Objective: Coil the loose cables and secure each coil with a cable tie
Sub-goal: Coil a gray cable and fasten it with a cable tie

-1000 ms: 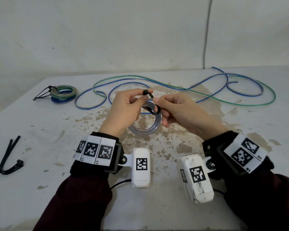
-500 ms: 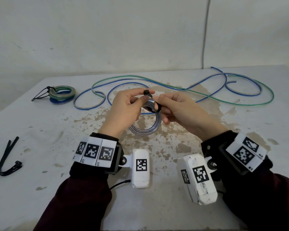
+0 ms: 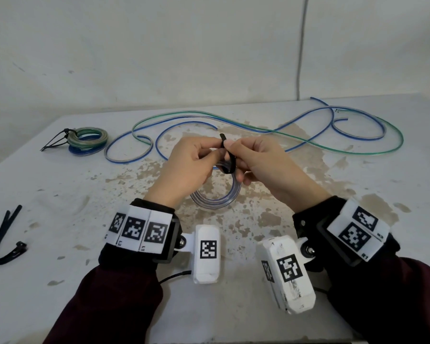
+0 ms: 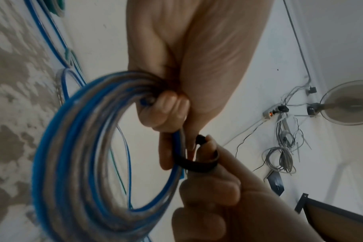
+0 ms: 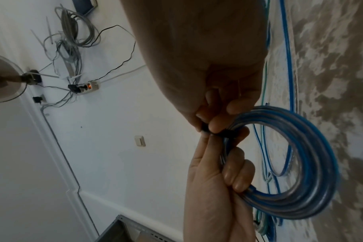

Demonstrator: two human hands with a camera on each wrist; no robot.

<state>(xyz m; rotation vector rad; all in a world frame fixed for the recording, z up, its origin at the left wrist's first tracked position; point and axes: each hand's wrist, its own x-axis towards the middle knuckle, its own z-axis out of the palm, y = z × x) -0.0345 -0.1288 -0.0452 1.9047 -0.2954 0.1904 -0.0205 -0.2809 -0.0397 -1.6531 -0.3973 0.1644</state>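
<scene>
Coil: blue-and-clear cable, held above the table's centre.
Left hand: your fingers curl round its 12 o'clock arc.
Right hand: pinches the black cable tie, now raised slightly.
Meaning: tie loops the bundle, likely uncinched.

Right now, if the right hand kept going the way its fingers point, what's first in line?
Probably the left hand: the right hand points at it, fingers already meeting over the tie around the coil.

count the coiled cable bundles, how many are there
2: one blue coil held in both hands with a black tie looped round it; one tied green-and-blue coil lying far left on the table.
</scene>
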